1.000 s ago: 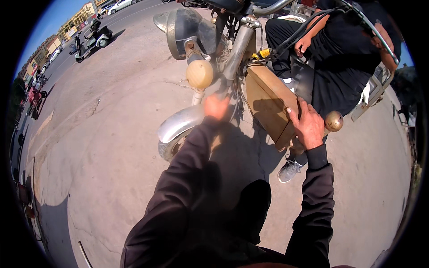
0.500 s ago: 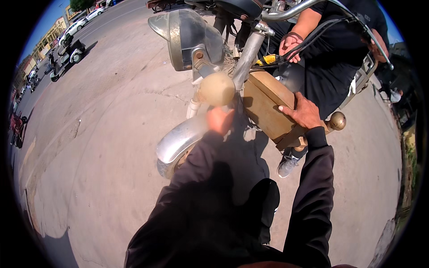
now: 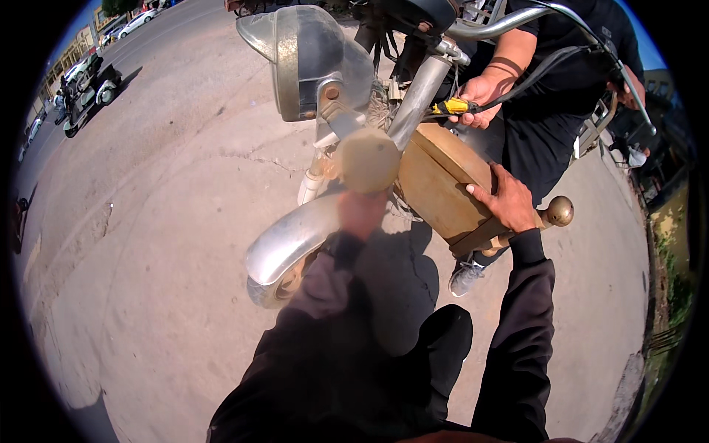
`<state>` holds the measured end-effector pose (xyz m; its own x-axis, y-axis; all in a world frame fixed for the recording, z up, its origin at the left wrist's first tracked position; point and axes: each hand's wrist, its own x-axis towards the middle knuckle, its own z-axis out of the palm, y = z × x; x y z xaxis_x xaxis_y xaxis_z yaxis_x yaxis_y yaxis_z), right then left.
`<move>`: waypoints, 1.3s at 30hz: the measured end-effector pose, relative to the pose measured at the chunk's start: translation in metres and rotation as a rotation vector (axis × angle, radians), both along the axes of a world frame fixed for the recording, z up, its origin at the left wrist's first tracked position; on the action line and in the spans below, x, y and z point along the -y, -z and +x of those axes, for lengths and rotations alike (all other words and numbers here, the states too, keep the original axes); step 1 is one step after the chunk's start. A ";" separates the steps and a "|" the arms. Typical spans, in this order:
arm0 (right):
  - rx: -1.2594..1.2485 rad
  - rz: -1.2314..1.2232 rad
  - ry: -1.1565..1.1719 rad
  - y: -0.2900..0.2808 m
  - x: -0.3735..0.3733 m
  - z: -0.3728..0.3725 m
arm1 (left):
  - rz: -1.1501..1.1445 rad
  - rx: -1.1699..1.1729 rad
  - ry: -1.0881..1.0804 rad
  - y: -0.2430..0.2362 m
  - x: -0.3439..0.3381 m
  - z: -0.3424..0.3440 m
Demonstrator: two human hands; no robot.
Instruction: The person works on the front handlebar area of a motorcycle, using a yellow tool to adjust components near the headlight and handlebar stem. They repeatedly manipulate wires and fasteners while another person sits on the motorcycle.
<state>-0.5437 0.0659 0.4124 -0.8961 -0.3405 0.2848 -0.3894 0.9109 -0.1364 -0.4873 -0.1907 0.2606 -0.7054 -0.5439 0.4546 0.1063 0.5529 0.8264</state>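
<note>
Tan, angular, hard-sided box [image 3: 436,192] beside the silver metal steering column [image 3: 421,97]: likely stiff and heavy, best taken by the outer edge, already grasped there by the right hand [image 3: 512,202]. Cannot tell the grip of the left hand [image 3: 362,214] (blurred just below the round, cloudy amber lamp [image 3: 368,161]).

A parked scooter [image 3: 90,97] and a white car [image 3: 137,23] stand far left of the right fingers [image 3: 499,176], with green plants [image 3: 678,279] well off to their right and a grey sneaker [image 3: 466,277] near, below them.
</note>
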 end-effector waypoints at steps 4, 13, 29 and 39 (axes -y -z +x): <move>0.004 -0.035 -0.011 -0.002 0.002 0.002 | 0.087 -0.059 0.136 0.005 0.004 0.003; -0.063 -0.024 0.014 0.003 -0.002 0.004 | 0.099 -0.018 0.000 0.015 0.000 -0.013; -0.197 -0.035 -0.033 0.011 -0.001 0.009 | 0.040 -0.011 0.017 0.010 0.001 0.002; 0.167 -0.853 -0.551 0.016 0.047 0.028 | 0.155 -0.001 0.017 -0.005 0.001 0.005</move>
<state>-0.5158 0.0186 0.3968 -0.7268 -0.4591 0.5108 -0.6408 0.1858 -0.7448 -0.4822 -0.1919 0.2657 -0.7146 -0.5955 0.3672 0.1157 0.4170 0.9015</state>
